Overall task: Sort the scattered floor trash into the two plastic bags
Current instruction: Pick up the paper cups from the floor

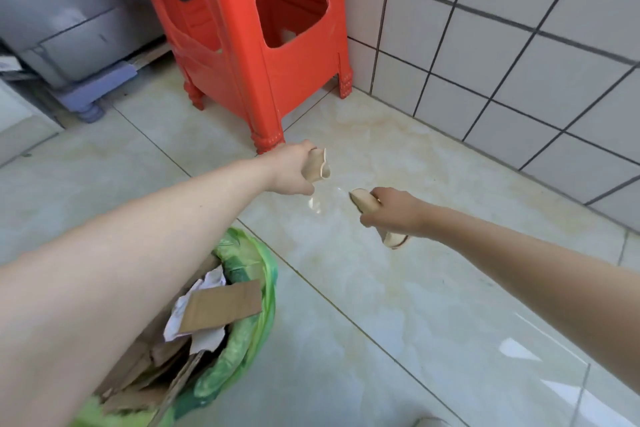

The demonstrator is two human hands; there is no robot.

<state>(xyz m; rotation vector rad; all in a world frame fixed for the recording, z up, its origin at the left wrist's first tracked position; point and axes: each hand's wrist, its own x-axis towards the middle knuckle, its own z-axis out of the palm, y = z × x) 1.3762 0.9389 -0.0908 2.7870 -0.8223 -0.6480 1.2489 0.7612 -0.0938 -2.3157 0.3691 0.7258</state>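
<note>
Hands: two, both arms stretched forward over the floor.
Left hand [294, 168]: grips one curled beige scrap [317, 166].
Right hand [393, 211]: curls round a second beige scrap [365, 202].
Bags: one green bag [256, 274] visible, lower left, holding cardboard [221, 305] and paper, partly hidden by the left forearm.
Unclear: what the scraps are.
Stool: one red stool [263, 28], top cut off.

Stool [277, 45]: bright red-orange plastic; bag [249, 333]: translucent green, holding brown cardboard [221, 305] and white crumpled paper [211, 282]. Floor [398, 305]: pale glossy tile, cream with faint yellowish marbling and thin dark joints; wall [502, 55]: white square tiles on a dark grey grout grid. Tan-beige pieces, one in the left hand [294, 168], one in the right hand [391, 211]; appliance [62, 10] grey, with lavender foot [91, 94].
</note>
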